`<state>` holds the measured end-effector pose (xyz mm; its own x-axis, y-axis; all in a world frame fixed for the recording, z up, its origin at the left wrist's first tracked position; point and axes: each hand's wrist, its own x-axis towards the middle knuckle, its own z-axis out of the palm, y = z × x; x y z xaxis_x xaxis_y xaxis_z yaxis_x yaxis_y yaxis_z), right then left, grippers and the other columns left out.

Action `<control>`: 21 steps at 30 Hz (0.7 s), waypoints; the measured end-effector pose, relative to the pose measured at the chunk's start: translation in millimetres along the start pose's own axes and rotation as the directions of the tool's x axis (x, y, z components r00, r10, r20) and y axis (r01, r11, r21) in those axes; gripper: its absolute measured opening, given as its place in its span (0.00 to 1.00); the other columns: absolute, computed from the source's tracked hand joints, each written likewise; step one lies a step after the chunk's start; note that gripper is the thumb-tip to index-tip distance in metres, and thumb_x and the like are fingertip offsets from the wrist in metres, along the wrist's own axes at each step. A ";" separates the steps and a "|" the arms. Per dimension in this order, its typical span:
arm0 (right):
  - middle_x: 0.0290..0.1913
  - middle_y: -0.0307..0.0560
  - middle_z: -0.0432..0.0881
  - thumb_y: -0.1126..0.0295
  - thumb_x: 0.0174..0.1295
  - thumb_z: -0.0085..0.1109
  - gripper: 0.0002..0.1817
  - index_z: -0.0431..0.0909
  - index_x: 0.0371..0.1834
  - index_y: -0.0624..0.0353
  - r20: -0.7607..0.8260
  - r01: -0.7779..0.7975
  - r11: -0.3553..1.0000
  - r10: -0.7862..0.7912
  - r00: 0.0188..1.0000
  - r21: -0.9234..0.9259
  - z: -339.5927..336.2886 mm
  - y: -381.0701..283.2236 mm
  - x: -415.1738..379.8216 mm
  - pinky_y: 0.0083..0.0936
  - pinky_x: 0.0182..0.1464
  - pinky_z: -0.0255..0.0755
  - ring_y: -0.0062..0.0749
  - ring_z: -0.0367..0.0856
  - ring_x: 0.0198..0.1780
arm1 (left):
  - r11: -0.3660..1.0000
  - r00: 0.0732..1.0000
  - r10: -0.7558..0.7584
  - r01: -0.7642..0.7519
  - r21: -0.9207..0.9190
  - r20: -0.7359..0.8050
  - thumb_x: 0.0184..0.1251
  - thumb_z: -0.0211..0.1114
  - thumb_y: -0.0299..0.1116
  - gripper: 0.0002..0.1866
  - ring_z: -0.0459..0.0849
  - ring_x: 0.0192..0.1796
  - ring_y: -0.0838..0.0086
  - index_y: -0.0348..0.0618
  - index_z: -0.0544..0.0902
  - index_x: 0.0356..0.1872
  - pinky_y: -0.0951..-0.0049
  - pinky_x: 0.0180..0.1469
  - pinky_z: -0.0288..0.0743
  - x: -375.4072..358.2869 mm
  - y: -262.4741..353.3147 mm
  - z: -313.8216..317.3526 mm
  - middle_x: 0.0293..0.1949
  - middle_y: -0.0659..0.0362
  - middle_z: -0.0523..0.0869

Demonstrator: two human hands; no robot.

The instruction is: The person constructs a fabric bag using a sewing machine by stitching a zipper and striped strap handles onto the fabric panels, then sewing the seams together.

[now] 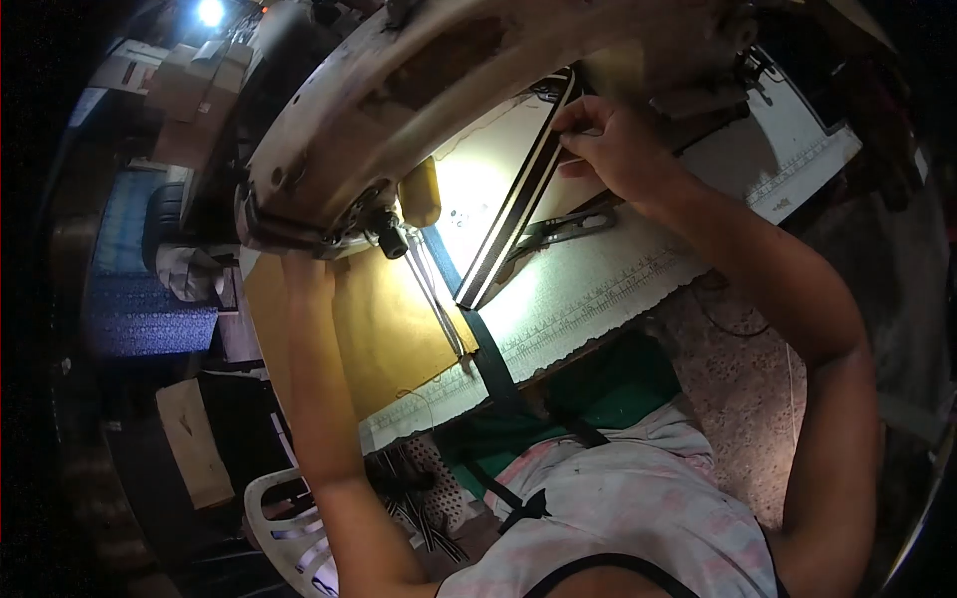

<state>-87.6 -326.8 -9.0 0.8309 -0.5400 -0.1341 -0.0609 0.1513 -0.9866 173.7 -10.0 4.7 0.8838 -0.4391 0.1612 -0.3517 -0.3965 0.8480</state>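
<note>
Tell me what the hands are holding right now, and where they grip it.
The right hand pinches the black-and-white strap near its far end. The left hand is hidden behind the sewing machine.

The right hand (608,145) was raised at the far right of the scene. Its fingers (576,120) were bent and pinched together, with the back of the hand turned to the camera. The right forearm ran from the wrist toward the near right, and the elbow was bent sharply near the right edge. The left arm went straight from the near middle to the far left. The left hand (304,271) was mostly hidden, only the wrist was visible, so its grip could not be told.
</note>
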 end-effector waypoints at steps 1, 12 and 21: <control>0.42 0.43 0.84 0.72 0.71 0.61 0.07 0.79 0.50 0.59 0.028 0.121 0.975 -0.117 0.993 -0.187 -4.3 1.0 2.4 0.30 0.45 0.83 0.31 0.85 0.37 | 0.998 0.999 -0.031 0.033 -0.045 0.034 0.76 0.64 0.37 0.15 0.79 0.44 0.75 0.37 0.81 0.53 0.70 0.47 0.75 -14.5 6.8 -2.8 0.45 0.61 0.83; 0.41 0.55 0.87 0.64 0.66 0.66 0.13 0.85 0.52 0.55 0.189 0.322 0.271 -0.421 0.887 -0.907 2.4 0.4 -1.7 0.42 0.45 0.80 0.52 0.87 0.42 | 0.770 0.879 0.218 -0.422 0.479 0.424 0.62 0.73 0.37 0.20 0.81 0.49 0.52 0.34 0.83 0.49 0.58 0.55 0.74 -151.7 90.6 76.9 0.43 0.45 0.82; 0.41 0.47 0.83 0.61 0.59 0.72 0.24 0.82 0.59 0.54 0.801 0.918 0.072 -0.464 0.377 -0.390 56.9 -8.1 -25.4 0.39 0.49 0.76 0.41 0.81 0.51 | 0.987 0.922 -0.101 0.047 0.151 0.374 0.67 0.68 0.28 0.08 0.82 0.38 0.72 0.37 0.79 0.42 0.70 0.44 0.76 -123.9 90.3 75.6 0.37 0.57 0.83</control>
<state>-76.8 -267.3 7.7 0.7850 0.3894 0.4817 0.5424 -0.8078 -0.2309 9.1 -52.3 23.1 0.7352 -0.6660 -0.1259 -0.3522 -0.5340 0.7686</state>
